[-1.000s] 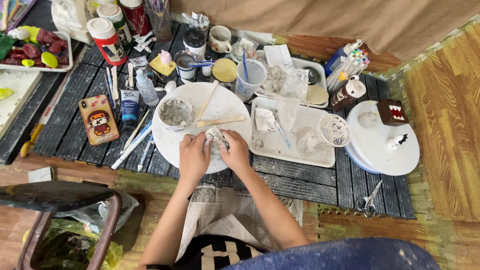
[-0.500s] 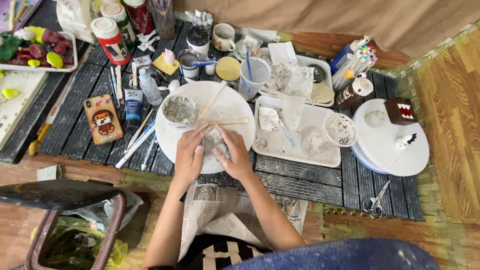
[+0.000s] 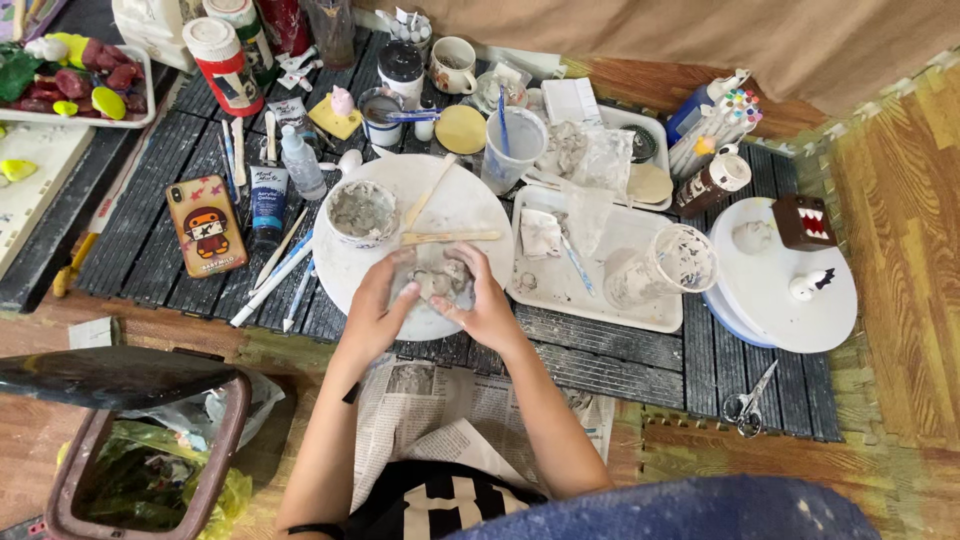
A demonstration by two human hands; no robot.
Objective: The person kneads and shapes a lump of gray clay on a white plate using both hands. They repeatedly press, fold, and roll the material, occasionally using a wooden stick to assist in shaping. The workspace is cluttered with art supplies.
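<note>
A: Where is the clay right now?

B: The grey clay lump [image 3: 437,282] sits between both hands over the near edge of the round white board [image 3: 450,205]. The left hand [image 3: 378,312] cups it from nine o'clock, the right hand [image 3: 487,305] from three o'clock, fingers curled and pressing in on it.

A: How should that pressing go?

B: My judgement: keep even pressure from both sides and keep the lump over the board so crumbs land there. The small bowl of grey slip [image 3: 360,209] at eleven o'clock of the lump is close enough for wetting fingertips, and two wooden sticks [image 3: 450,238] lie just beyond at twelve o'clock.

A: And the packages around?

B: At ten o'clock on the dark slatted table [image 3: 620,350] lies a dark blue paint tube [image 3: 266,202] with a pale label, beside a phone [image 3: 205,224] in an orange cartoon case. Far at eleven o'clock stands a red canister with a white lid [image 3: 222,52]. At two o'clock, a brown bottle with a white cap [image 3: 712,184] leans by a bundle of markers [image 3: 715,118].
</note>
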